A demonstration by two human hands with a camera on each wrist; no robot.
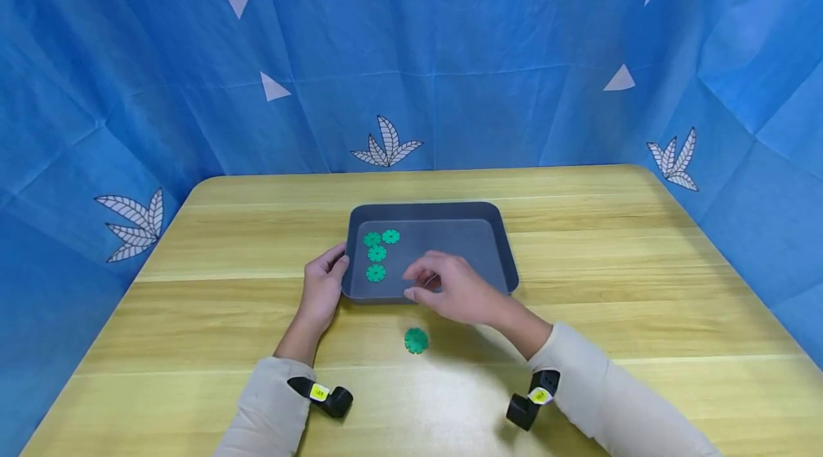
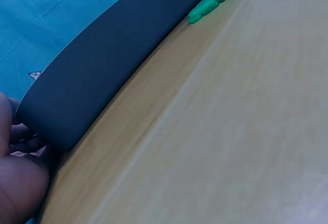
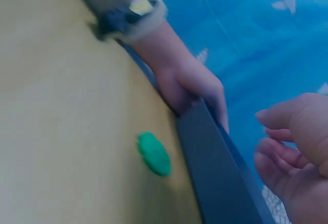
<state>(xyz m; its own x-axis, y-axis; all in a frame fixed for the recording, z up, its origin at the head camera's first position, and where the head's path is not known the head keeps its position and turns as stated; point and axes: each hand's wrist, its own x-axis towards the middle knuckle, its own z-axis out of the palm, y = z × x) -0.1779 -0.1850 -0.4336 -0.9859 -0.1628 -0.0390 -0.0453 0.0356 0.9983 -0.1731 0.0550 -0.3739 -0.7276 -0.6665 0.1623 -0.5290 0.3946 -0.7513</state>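
Note:
A dark grey tray [image 1: 508, 264] lies in the middle of the wooden table. Several green toothed discs [image 1: 376, 254] lie in its left part. My left hand [image 1: 324, 284] grips the tray's near left corner, thumb on the rim; the right wrist view shows the left hand [image 3: 192, 85] with its fingers over the tray [image 3: 215, 167] edge. My right hand [image 1: 414, 282] hovers over the tray's front edge with loosely curled fingers [image 3: 279, 119] and nothing visible between them. One more green disc [image 1: 416, 340] lies on the table just in front of the tray, below the right hand.
The wooden table [image 1: 611, 264] is ringed by blue cloth walls [image 1: 450, 50] at the back and both sides. In the left wrist view the tray's outer wall [image 2: 113, 65] runs diagonally, and the loose disc [image 2: 212, 1] shows beyond it.

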